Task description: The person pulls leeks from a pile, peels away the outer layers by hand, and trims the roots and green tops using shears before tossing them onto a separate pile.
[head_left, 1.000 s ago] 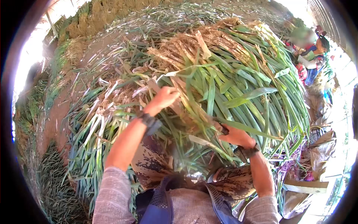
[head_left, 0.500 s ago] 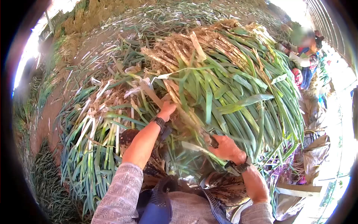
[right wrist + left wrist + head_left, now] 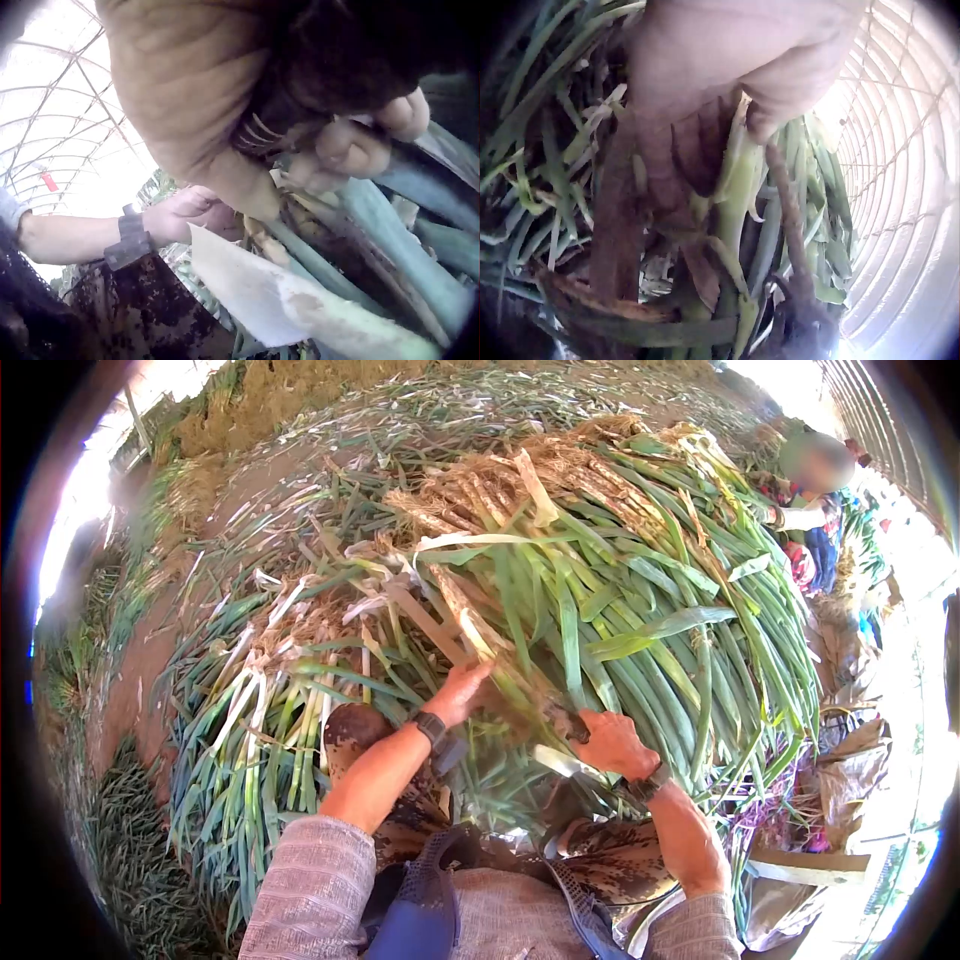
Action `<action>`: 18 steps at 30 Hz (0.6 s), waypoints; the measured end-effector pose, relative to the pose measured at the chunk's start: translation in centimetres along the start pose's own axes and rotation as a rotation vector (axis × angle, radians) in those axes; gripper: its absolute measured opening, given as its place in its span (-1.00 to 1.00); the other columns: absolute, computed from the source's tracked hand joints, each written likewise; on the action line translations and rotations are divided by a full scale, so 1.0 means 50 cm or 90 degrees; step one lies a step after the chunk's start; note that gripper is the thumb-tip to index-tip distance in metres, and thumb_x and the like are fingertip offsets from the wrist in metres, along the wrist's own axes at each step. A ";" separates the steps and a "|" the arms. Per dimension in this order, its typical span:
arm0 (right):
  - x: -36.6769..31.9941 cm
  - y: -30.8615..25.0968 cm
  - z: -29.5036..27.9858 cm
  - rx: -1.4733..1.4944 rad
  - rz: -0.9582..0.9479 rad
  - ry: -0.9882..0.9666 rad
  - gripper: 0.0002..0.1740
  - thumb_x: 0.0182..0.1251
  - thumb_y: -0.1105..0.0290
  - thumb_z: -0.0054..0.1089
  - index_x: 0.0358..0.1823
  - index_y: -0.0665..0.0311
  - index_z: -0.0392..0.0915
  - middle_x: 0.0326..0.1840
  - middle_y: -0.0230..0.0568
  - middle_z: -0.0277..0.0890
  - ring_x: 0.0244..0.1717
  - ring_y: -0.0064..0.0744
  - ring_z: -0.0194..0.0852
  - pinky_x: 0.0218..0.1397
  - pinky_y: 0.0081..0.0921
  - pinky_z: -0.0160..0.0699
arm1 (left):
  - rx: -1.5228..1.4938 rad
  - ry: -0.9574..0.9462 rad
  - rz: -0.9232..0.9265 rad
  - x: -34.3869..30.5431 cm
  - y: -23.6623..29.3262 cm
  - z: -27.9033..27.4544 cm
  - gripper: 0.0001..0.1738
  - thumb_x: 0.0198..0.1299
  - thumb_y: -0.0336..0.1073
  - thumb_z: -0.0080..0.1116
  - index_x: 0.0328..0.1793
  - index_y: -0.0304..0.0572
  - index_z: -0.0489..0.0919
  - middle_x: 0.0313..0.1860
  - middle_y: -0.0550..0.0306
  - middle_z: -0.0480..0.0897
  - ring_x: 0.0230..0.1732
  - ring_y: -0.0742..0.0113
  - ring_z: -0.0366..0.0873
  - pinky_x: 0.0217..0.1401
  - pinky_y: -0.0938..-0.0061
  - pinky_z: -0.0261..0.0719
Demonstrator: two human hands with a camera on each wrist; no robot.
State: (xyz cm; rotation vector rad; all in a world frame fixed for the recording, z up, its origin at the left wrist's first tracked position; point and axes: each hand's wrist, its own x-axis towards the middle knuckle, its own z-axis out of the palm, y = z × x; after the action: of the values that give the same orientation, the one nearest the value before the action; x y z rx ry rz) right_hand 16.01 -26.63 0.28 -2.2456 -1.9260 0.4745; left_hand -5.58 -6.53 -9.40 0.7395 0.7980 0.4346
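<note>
Long green leeks (image 3: 640, 650) with tan, rooty ends lie in a large heap before me. My left hand (image 3: 462, 693) curls its fingers round a pale green leek stalk (image 3: 737, 176), close by a flat brown strip (image 3: 420, 618). Low and to its right, my right hand (image 3: 612, 745) grips a small dark tool with a ridged handle (image 3: 259, 135); its front end is blurred and I cannot tell its kind. A torn whitish leaf (image 3: 247, 292) hangs just under that hand, and leek leaves spread beyond its fingertips.
Cleaned leeks with white stems (image 3: 250, 695) lie in a pile at my left. Loose leaf scraps (image 3: 400, 405) cover the ground at the back. Another person (image 3: 815, 510) sits at the far right, near brown sacking (image 3: 850, 775). My camouflage-clad knees (image 3: 360, 745) flank the work.
My left hand has come down and toward the right hand along the stalks. The right hand has stayed low with the dark tool, shifting only slightly.
</note>
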 end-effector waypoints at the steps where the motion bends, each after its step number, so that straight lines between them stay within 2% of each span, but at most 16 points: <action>1: 0.005 -0.010 -0.012 0.029 0.017 -0.025 -0.58 0.19 0.06 0.28 -0.13 0.27 0.56 -0.35 0.17 0.64 -0.20 0.28 0.61 -0.06 0.10 0.55 | -0.013 -0.020 0.015 -0.013 -0.015 0.006 -0.45 0.41 -0.05 0.22 0.33 -0.28 0.44 -0.04 -0.03 0.64 -0.09 0.04 0.73 0.02 0.05 0.76; 4: 0.012 -0.026 -0.029 0.031 0.035 -0.068 -0.57 0.18 0.06 0.29 -0.12 0.27 0.57 -0.34 0.17 0.64 -0.20 0.28 0.62 -0.05 0.10 0.55 | 0.016 -0.023 -0.038 -0.041 -0.058 0.019 -0.51 0.43 -0.07 0.20 0.30 -0.23 0.46 -0.07 0.02 0.66 -0.13 0.10 0.72 0.03 0.10 0.76; 5: 0.015 -0.019 -0.016 0.005 0.039 -0.072 -0.57 0.18 0.06 0.30 -0.13 0.27 0.56 -0.34 0.17 0.64 -0.19 0.28 0.61 -0.05 0.11 0.55 | 0.048 0.008 -0.028 -0.049 -0.079 0.027 -0.58 0.44 -0.11 0.19 0.26 -0.21 0.49 -0.08 0.08 0.67 -0.18 0.18 0.71 -0.03 0.16 0.76; 6: 0.019 -0.015 -0.003 0.002 0.039 -0.072 -0.57 0.18 0.06 0.30 -0.13 0.27 0.56 -0.34 0.17 0.64 -0.19 0.28 0.61 -0.05 0.11 0.55 | 0.045 0.007 -0.027 -0.045 -0.113 0.022 -0.58 0.44 -0.11 0.19 0.26 -0.21 0.49 -0.08 0.08 0.67 -0.18 0.18 0.71 -0.03 0.16 0.76; 8: 0.026 -0.009 0.013 -0.003 0.002 -0.057 -0.57 0.16 0.07 0.29 -0.13 0.27 0.57 -0.33 0.20 0.64 -0.19 0.29 0.61 -0.04 0.12 0.55 | 0.035 -0.031 0.006 -0.023 -0.178 0.010 -0.61 0.44 -0.13 0.19 0.22 -0.21 0.52 -0.10 0.14 0.67 -0.22 0.27 0.68 -0.13 0.26 0.73; 9: 0.028 -0.013 0.010 -0.007 0.001 -0.060 -0.57 0.16 0.07 0.29 -0.13 0.27 0.57 -0.33 0.20 0.64 -0.19 0.29 0.61 -0.04 0.12 0.55 | 0.029 -0.018 -0.011 -0.034 -0.166 0.021 -0.63 0.44 -0.13 0.20 0.20 -0.22 0.54 -0.11 0.15 0.68 -0.20 0.32 0.68 -0.20 0.35 0.68; 11: 0.033 -0.024 0.006 -0.023 -0.015 -0.125 -0.60 0.14 0.11 0.26 -0.14 0.27 0.57 -0.33 0.22 0.64 -0.18 0.30 0.61 -0.03 0.12 0.55 | 0.003 -0.013 -0.029 -0.058 -0.143 0.038 -0.64 0.44 -0.14 0.20 0.18 -0.23 0.55 -0.10 0.14 0.68 -0.19 0.34 0.68 -0.22 0.37 0.67; 16: 0.080 -0.057 -0.014 0.001 -0.006 -0.120 -0.64 0.09 0.20 0.20 -0.16 0.30 0.56 -0.31 0.24 0.64 -0.17 0.32 0.61 -0.03 0.11 0.55 | -0.018 -0.042 -0.036 -0.065 -0.133 0.040 -0.64 0.44 -0.14 0.20 0.15 -0.27 0.58 -0.08 0.13 0.67 -0.13 0.38 0.66 -0.22 0.40 0.64; 18: 0.110 -0.076 -0.023 0.012 -0.011 -0.102 -0.64 0.08 0.22 0.19 -0.17 0.31 0.55 -0.31 0.25 0.64 -0.16 0.32 0.61 -0.03 0.12 0.55 | -0.042 -0.048 -0.003 -0.066 -0.127 0.045 -0.62 0.43 -0.12 0.22 0.15 -0.28 0.58 -0.07 0.14 0.67 -0.12 0.41 0.64 -0.19 0.42 0.63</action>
State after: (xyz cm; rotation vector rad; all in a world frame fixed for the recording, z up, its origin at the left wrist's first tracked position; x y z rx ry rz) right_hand 13.56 -20.47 1.75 -2.2393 -2.0043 0.6870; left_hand -5.46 -13.78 -11.41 0.6883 0.7110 0.4252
